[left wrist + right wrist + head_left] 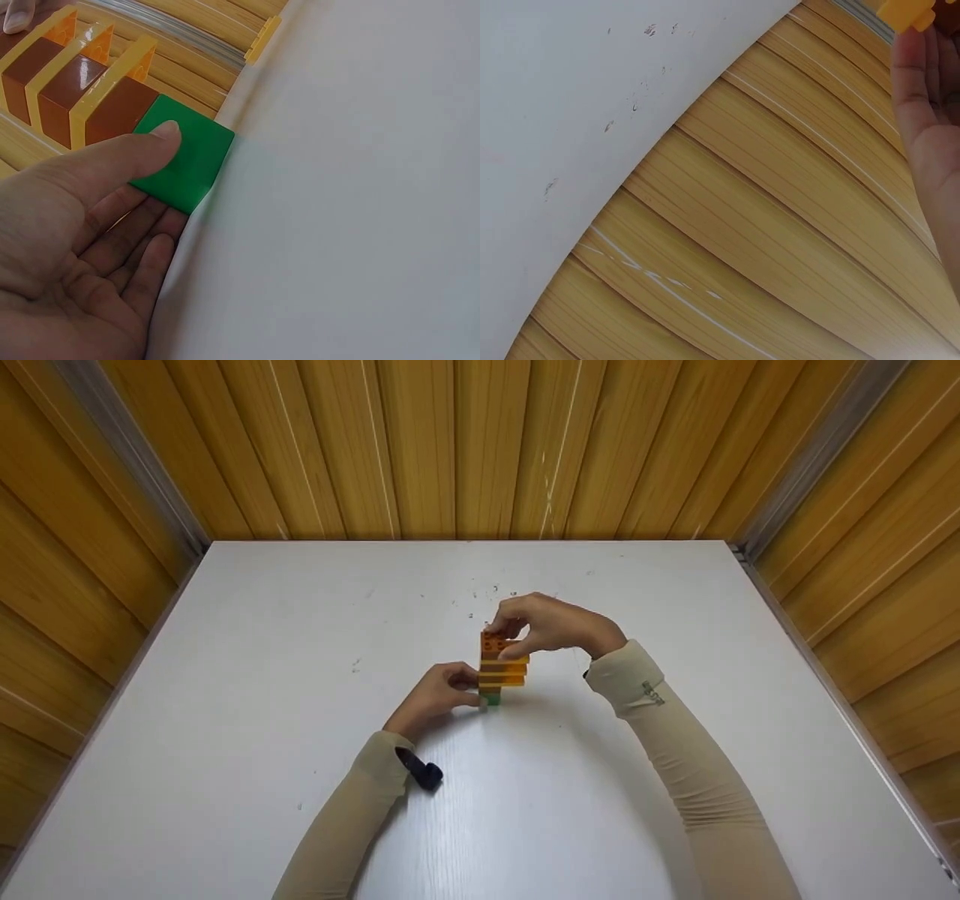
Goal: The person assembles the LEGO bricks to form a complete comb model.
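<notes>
A toy-brick tower stands on the white table, with brown bricks (490, 656) alternating with yellow plates (514, 680) that jut out to the right. At its foot is a green brick (492, 699). My left hand (439, 697) grips this green brick (191, 154), the thumb flat on its near face and the fingers behind. From above, my right hand (551, 622) pinches the tower's top, thumb in front and fingers at the back. In the right wrist view, a yellow studded piece (907, 13) shows at the right fingertips; the rest is cut off.
A small yellow studded piece (262, 39) appears by the table's edge in the left wrist view. Wood-patterned panels (420, 450) wall the back and sides of the white table (225, 675). A black strap (421, 771) hangs from the left cuff.
</notes>
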The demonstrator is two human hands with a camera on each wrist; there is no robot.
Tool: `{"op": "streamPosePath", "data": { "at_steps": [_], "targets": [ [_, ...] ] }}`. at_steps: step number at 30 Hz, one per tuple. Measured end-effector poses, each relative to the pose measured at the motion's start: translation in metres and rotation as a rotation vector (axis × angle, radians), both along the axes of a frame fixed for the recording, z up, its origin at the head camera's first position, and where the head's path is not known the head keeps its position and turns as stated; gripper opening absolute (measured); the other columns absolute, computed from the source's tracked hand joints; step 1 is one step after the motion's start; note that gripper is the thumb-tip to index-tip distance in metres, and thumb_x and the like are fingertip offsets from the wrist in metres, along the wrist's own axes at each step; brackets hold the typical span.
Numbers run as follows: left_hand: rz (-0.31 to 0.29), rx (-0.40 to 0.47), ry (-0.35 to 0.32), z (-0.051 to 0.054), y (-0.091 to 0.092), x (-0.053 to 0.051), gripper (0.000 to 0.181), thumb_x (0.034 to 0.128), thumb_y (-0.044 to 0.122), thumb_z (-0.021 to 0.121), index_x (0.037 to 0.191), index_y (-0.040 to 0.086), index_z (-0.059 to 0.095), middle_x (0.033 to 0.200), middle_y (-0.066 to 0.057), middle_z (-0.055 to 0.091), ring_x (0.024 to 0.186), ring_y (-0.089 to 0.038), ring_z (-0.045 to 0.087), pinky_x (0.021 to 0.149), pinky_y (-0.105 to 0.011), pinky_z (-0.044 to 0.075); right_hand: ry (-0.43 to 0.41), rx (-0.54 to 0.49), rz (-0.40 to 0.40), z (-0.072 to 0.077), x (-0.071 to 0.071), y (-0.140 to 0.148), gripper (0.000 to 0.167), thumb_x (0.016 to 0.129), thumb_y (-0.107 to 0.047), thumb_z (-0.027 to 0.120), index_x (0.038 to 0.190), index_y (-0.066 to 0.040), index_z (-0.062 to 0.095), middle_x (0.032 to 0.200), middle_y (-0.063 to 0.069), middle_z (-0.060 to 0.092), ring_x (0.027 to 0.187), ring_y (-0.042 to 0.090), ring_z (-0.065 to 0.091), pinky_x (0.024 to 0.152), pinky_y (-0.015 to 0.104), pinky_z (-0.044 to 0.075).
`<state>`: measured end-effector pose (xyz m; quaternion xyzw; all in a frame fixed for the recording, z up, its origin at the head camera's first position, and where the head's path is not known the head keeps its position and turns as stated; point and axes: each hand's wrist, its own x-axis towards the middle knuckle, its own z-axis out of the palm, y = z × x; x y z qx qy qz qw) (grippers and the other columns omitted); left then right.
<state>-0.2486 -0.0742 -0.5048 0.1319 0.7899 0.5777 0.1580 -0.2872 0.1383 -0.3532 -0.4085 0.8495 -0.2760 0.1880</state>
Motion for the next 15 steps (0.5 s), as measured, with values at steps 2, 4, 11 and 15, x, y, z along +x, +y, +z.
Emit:
{"op": "streamPosePath", "data": {
  "at_steps": [2,4,11,15],
  "targets": [
    [0.001,0.002,-0.005,-0.0001,-0.0001,-0.0002,0.032,0.0752,0.005,0.078,0.105,0.005,0.067,0.111,-0.009,0.07,0.107,-0.021,0.065,0.1,-0.036,0.048,-0.012,0.001,-0.005,-0.0005,-0.0002,-0.0003,0.034,0.081,-0.012,0.076,0.113,-0.005,0.066,0.11,0.009,0.066,0.097,0.021,0.065,0.088,0.037,0.054],
    [0.0,0.007,-0.003,0.0,-0.0002,-0.0002,0.032,0.0753,0.005,0.078,0.105,0.005,0.067,0.111,-0.01,0.07,0.108,-0.021,0.065,0.1,-0.036,0.048,-0.021,-0.002,-0.007,-0.0006,-0.0004,-0.0008,0.034,0.081,-0.012,0.076,0.113,-0.005,0.066,0.11,0.009,0.066,0.097,0.021,0.065,0.088,0.037,0.054],
    [0.001,0.02,-0.015,-0.0012,0.0006,0.0003,0.031,0.0753,0.005,0.078,0.105,0.007,0.068,0.112,-0.008,0.07,0.108,-0.02,0.065,0.099,-0.036,0.048,-0.02,-0.016,0.014,0.0002,0.0004,0.0012,0.035,0.081,-0.014,0.077,0.114,-0.005,0.065,0.111,0.009,0.066,0.098,0.022,0.065,0.089,0.039,0.054],
    [0.008,-0.005,-0.008,-0.0029,0.0017,-0.0003,0.031,0.0755,0.006,0.078,0.105,0.008,0.068,0.112,-0.008,0.07,0.107,-0.02,0.065,0.098,-0.036,0.049,-0.025,-0.038,0.036,-0.0026,-0.0002,0.0051,0.038,0.082,-0.015,0.076,0.117,-0.005,0.065,0.112,0.009,0.065,0.101,0.022,0.065,0.091,0.041,0.053]
  ]
}}
